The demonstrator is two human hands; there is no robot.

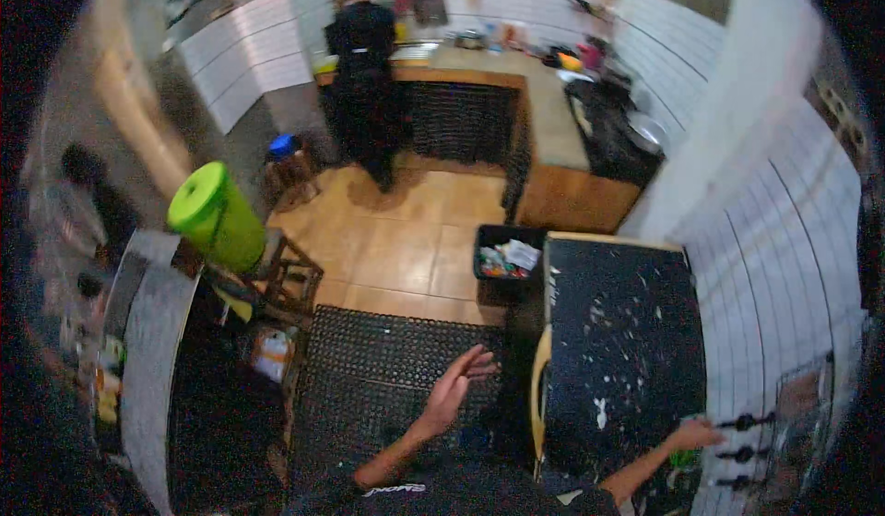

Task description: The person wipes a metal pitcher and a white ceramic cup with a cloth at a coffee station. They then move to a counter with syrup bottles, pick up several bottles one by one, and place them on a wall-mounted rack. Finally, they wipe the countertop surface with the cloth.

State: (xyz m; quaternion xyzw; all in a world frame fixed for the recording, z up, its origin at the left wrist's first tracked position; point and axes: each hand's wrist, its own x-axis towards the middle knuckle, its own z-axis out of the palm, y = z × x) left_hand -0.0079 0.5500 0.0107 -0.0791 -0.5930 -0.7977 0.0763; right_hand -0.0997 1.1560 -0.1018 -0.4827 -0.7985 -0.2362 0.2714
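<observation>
My left hand [458, 385] is held out in front of me over the black perforated floor mat [396, 341]. Its fingers are stretched and hold nothing. Off to the right, my right hand [693, 435] reaches across a black board-like surface [636, 322] marked with white specks and scuffs. Its fingertips come close to the uppermost of three dark knob-like pieces [745, 421] along the right side. Blur hides whether the fingers touch it or how they are closed. A small bright green thing [682, 458] shows just below that hand.
A person [364, 46] in dark clothes stands at the far counter [461, 62]. A lime green lidded bin [221, 216] stands left beside a wooden stool [295, 281]. A black crate [509, 253] of packets sits ahead. A grey-topped unit [157, 359] lines the left.
</observation>
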